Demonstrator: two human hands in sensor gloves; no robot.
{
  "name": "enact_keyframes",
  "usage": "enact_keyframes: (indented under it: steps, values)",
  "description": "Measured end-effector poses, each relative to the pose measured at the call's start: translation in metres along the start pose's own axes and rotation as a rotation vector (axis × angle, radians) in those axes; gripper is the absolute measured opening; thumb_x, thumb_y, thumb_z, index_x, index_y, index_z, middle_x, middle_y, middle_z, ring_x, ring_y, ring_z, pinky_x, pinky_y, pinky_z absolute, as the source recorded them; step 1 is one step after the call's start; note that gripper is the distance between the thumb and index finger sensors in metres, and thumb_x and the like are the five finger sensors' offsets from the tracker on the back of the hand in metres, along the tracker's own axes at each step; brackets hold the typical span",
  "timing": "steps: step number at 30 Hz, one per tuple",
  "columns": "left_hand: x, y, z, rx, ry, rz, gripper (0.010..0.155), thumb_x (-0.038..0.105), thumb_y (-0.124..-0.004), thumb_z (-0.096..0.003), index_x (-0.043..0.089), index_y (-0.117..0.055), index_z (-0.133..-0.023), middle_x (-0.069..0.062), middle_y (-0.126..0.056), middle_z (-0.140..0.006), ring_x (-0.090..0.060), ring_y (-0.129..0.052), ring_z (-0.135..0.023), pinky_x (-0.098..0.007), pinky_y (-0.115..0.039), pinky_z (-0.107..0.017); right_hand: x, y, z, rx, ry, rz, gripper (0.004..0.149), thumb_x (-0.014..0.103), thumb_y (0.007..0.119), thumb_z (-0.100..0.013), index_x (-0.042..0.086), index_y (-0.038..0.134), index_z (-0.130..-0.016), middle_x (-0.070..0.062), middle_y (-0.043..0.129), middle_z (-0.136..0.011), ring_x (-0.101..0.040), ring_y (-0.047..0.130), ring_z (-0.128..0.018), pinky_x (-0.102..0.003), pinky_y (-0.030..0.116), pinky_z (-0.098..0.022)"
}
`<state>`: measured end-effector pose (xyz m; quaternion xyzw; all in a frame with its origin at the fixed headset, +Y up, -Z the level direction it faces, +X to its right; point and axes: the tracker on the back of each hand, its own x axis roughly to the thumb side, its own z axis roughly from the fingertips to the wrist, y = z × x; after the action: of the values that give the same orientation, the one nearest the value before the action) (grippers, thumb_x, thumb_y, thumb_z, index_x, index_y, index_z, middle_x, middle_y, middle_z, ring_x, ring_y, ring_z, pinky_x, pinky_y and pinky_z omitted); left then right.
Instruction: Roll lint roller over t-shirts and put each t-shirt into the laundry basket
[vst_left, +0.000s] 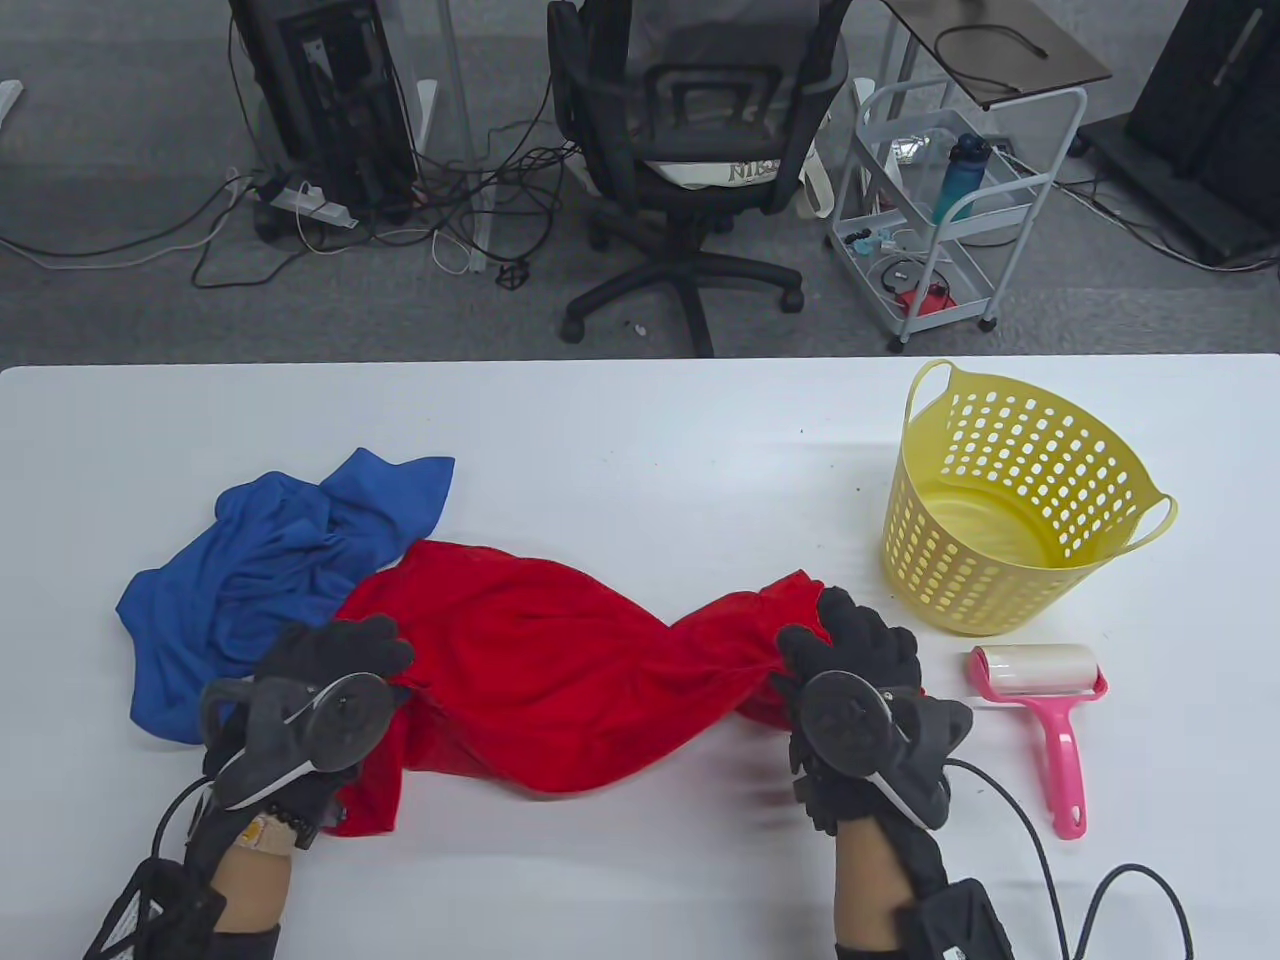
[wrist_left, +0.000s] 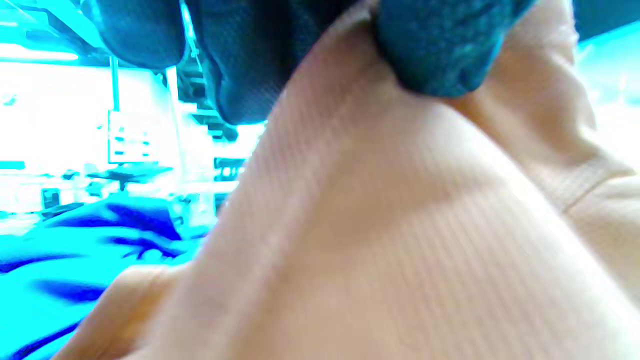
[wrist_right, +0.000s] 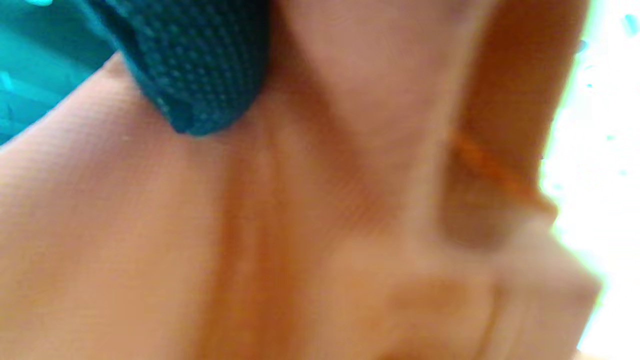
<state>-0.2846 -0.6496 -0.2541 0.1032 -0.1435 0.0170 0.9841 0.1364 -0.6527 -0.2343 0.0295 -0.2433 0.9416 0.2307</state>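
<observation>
- L hand (vst_left: 325, 690) grips the left end of the red t-shirt (vst_left: 540, 665), fingers curled into the cloth; wrist cam there shows a fingertip (wrist_left: 440, 55) pinching a fold of fabric.
- R hand (vst_left: 860, 690) grips the right end of same shirt, cloth bunched under the fingers; R wrist cam is nearly all fabric w/ one gloved fingertip (wrist_right: 200, 65) pressed on it.
- Red shirt is stretched between both hands, twisted near the right end, lying on the white worktop (vst_left: 640, 440).
- Blue t-shirt (vst_left: 270, 570) sits crumpled at the left, touching the red one & partly under its left end.
- Pink lint roller (vst_left: 1045, 715) lies on the worktop just right of R hand, untouched, handle toward the near edge.
- Yellow laundry basket (vst_left: 1010, 500) stands upright behind the roller, nothing inside.
- Office chair (vst_left: 690, 150) & a white cart (vst_left: 950, 200) on the floor beyond.
</observation>
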Motion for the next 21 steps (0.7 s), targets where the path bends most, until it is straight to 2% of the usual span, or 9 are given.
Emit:
enact_keyframes:
  steps: [2,5,8,10,12,14,17,20,21]
  values:
    - [-0.005,0.011,0.004,0.093,-0.032,0.113,0.038,0.041,-0.078,-0.0442,0.030,-0.079,-0.080,0.000,-0.094,-0.090,-0.021,-0.104,-0.072,-0.056,-0.079,-0.060,-0.003,-0.004,0.001,-0.153,0.007,-0.142,0.040,0.033,0.085,-0.036,0.017,0.083,-0.072,-0.017,0.071,-0.093,-0.047,0.080,-0.080,-0.066,0.066,-0.059]
    - [-0.008,0.012,0.006,0.142,-0.020,0.166,0.038,0.040,-0.076,-0.0460,0.027,-0.084,-0.081,-0.002,-0.101,-0.077,-0.009,-0.108,-0.040,-0.050,-0.087,-0.046,-0.007,0.004,-0.001,-0.058,0.040,-0.221,0.038,0.033,0.082,-0.039,0.017,0.081,-0.074,-0.016,0.084,-0.081,-0.035,0.097,-0.064,-0.055,0.080,-0.052]
    - [-0.006,-0.008,-0.002,0.018,-0.007,0.087,0.043,0.040,-0.073,-0.0476,0.026,-0.084,-0.087,0.002,-0.106,-0.058,-0.008,-0.105,-0.031,-0.051,-0.087,-0.045,-0.010,0.027,-0.007,0.111,0.094,-0.147,0.038,0.033,0.081,-0.040,0.017,0.084,-0.073,-0.014,0.095,-0.063,-0.028,0.105,-0.044,-0.049,0.087,-0.040]
    - [-0.006,-0.025,-0.010,-0.044,0.014,0.020,0.042,0.040,-0.074,-0.0466,0.025,-0.085,-0.085,0.001,-0.104,-0.062,-0.012,-0.104,-0.040,-0.055,-0.081,-0.053,-0.010,0.045,-0.009,0.288,0.096,-0.027,0.038,0.034,0.080,-0.041,0.017,0.084,-0.075,-0.015,0.094,-0.065,-0.031,0.102,-0.048,-0.053,0.083,-0.045]
    - [-0.009,-0.043,-0.019,-0.147,0.048,-0.034,0.042,0.043,-0.074,-0.0458,0.030,-0.084,-0.085,-0.002,-0.093,-0.089,-0.023,-0.094,-0.076,-0.065,-0.066,-0.066,-0.012,0.066,-0.008,0.401,0.115,0.090,0.040,0.036,0.082,-0.039,0.019,0.087,-0.075,-0.018,0.083,-0.084,-0.044,0.090,-0.069,-0.064,0.070,-0.057]
    - [-0.015,-0.059,-0.027,-0.208,0.075,-0.028,0.042,0.046,-0.075,-0.0443,0.034,-0.087,-0.083,-0.004,-0.076,-0.110,-0.044,-0.066,-0.106,-0.071,-0.053,-0.071,-0.016,0.084,-0.007,0.552,0.121,0.158,0.041,0.040,0.082,-0.038,0.022,0.089,-0.074,-0.022,0.061,-0.102,-0.058,0.063,-0.090,-0.072,0.054,-0.062]
    - [-0.027,-0.087,-0.041,-0.367,0.185,0.122,0.043,0.046,-0.077,-0.0435,0.033,-0.089,-0.082,-0.008,-0.054,-0.121,-0.056,-0.047,-0.108,-0.072,-0.048,-0.072,-0.026,0.105,-0.007,0.717,0.232,-0.010,0.042,0.042,0.083,-0.037,0.022,0.089,-0.074,-0.026,0.035,-0.108,-0.067,0.036,-0.092,-0.078,0.042,-0.061]
    - [-0.026,-0.112,-0.048,-0.544,0.120,0.246,0.045,0.045,-0.079,-0.0424,0.028,-0.088,-0.083,-0.011,-0.044,-0.122,-0.060,-0.033,-0.107,-0.074,-0.039,-0.071,-0.037,0.119,-0.009,0.834,0.362,-0.158,0.042,0.037,0.085,-0.039,0.018,0.087,-0.076,-0.025,0.019,-0.107,-0.071,0.014,-0.089,-0.081,0.025,-0.060]
    - [-0.023,-0.119,-0.048,-0.609,0.100,0.245,0.046,0.045,-0.080,-0.0421,0.025,-0.081,-0.084,-0.012,-0.042,-0.123,-0.059,-0.032,-0.107,-0.074,-0.038,-0.072,-0.038,0.121,-0.010,0.862,0.364,-0.161,0.040,0.037,0.085,-0.039,0.019,0.085,-0.075,-0.025,0.017,-0.107,-0.070,0.012,-0.088,-0.081,0.023,-0.059]
